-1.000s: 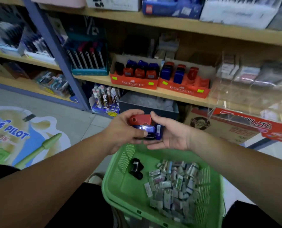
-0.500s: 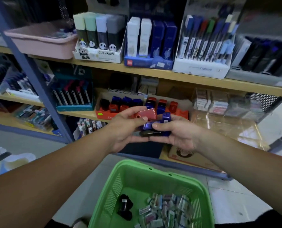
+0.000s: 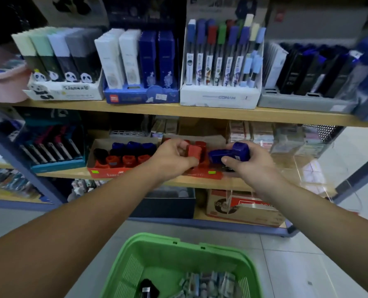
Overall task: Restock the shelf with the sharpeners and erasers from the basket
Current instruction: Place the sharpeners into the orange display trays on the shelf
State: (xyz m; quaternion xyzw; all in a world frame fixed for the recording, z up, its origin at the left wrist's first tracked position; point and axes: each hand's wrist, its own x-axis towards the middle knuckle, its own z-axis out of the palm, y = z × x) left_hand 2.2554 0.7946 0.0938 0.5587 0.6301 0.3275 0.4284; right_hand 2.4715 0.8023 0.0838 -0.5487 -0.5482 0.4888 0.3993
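Note:
My left hand (image 3: 173,157) pinches a red sharpener (image 3: 193,152) over the right red display tray (image 3: 202,174) on the middle shelf (image 3: 232,182). My right hand (image 3: 251,166) grips blue sharpeners (image 3: 229,153) just right of it, with something dark beneath them. The left red tray (image 3: 105,171) holds black, blue and red sharpeners. The green basket (image 3: 168,244) sits below at the bottom edge, with a black sharpener (image 3: 148,288) and a heap of wrapped erasers (image 3: 209,283) inside.
Above, the upper shelf (image 3: 178,111) carries boxed pens and cases. A clear acrylic bin (image 3: 297,147) with small packs stands right of my right hand. Pen racks (image 3: 54,147) stand to the left. A cardboard box (image 3: 243,209) sits on the bottom shelf.
Both hands rose from above the basket to the middle shelf and separated. The left carried the red sharpener over the right tray; the view tilted up, leaving the basket at the bottom.

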